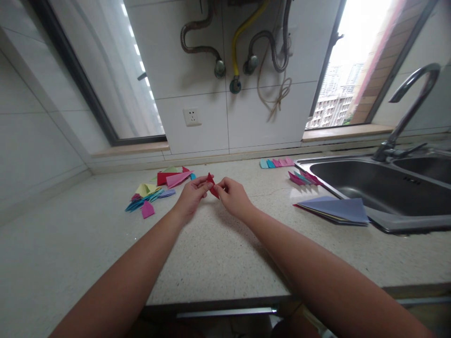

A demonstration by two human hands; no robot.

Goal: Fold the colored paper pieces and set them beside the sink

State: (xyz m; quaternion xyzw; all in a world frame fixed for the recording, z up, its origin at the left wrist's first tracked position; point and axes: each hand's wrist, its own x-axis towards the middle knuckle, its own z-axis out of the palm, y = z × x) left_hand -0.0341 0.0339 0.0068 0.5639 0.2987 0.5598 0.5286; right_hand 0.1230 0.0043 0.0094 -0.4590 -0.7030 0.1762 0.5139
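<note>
A small piece of folded red paper (213, 186) is held just above the countertop, between my two hands. My left hand (194, 193) pinches its left side between thumb and fingers. From the right, my right hand (230, 193) grips its lower edge with thumb and forefinger. Part of the paper is hidden behind the fingertips. Left of my left hand lies a loose pile of folded papers: a pink folded paper (178, 179), a yellow one (146, 189), several blue ones (144, 203) and a magenta one (148, 209).
Along the right lie a row of small folded papers (276, 162), pink and blue folded pieces (303, 178) and a stack of large paper planes (333, 209). A steel sink (306, 165) with a faucet (412, 105) borders them. The speckled countertop (218, 263) ends at a front edge.
</note>
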